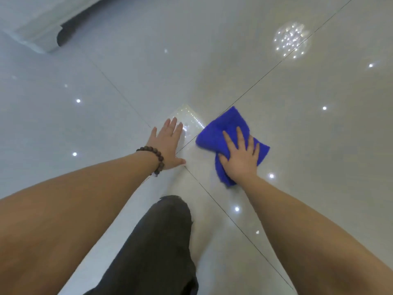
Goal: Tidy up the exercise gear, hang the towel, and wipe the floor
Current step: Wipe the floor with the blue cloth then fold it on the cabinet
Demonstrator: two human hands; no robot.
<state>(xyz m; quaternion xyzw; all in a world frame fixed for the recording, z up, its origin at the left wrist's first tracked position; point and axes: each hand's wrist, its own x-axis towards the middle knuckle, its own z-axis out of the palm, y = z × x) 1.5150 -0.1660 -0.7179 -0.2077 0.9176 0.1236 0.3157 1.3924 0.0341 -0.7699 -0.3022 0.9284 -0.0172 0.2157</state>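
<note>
A crumpled blue cloth (221,133) lies on the glossy pale tiled floor (297,124) near a crossing of grout lines. My right hand (241,157) presses flat on the cloth with its fingers spread and straight. My left hand (169,145), with a dark bead bracelet on the wrist, rests palm-down on the bare tile just left of the cloth, fingers straight. No exercise gear is in view.
A white piece of furniture with a carved base (40,33) stands at the far left, with a dark gap under it. My knee in dark trousers (165,231) is on the floor between my arms. Ceiling lights reflect in the tiles.
</note>
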